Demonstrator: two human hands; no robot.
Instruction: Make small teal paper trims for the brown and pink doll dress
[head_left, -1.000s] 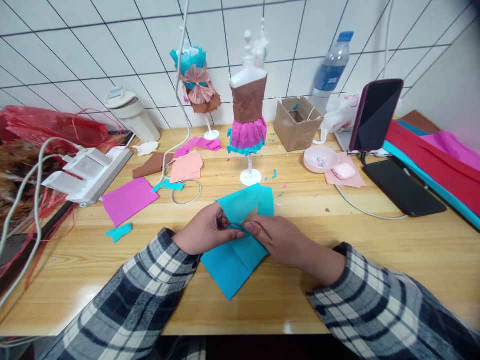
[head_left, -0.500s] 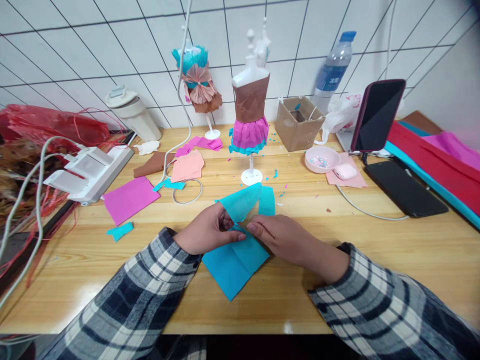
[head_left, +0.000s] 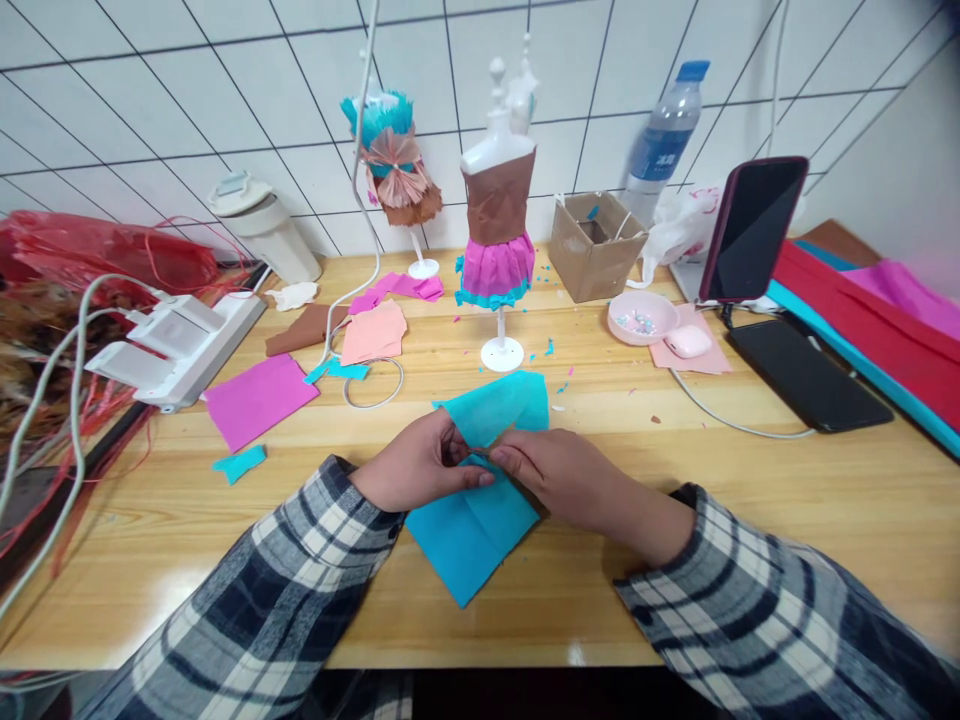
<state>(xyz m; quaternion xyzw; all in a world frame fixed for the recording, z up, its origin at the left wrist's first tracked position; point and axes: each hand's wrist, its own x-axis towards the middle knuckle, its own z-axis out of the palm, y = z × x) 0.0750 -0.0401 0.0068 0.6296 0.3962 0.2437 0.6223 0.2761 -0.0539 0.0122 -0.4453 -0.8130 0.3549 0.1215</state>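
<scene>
A turquoise piece of crepe paper [head_left: 495, 405] is bunched between my two hands. My left hand [head_left: 412, 465] grips its left side, thumb pointing right. My right hand [head_left: 566, 475] pinches its lower edge between thumb and forefinger, close to the left thumb. Beneath both hands a folded blue crepe paper sheet [head_left: 466, 545] lies on the table, one corner toward me. Just beyond stands a small white mannequin [head_left: 495, 150] with a brown paper top [head_left: 501, 200] and a pink pleated paper skirt [head_left: 497, 265], trimmed in turquoise.
Left lie a magenta paper square [head_left: 262, 400], a peach paper piece [head_left: 373, 333] and a power strip [head_left: 199, 350]. A second dressed mannequin [head_left: 401, 165] stands behind. Right are a cardboard box [head_left: 596, 255], a pink bowl [head_left: 643, 322], a black phone [head_left: 810, 375] and a water bottle [head_left: 664, 140].
The upper edge of the turquoise paper has drawn together, and the gap between its two parts has narrowed. Both hands stay nearly in place, still gripping it.
</scene>
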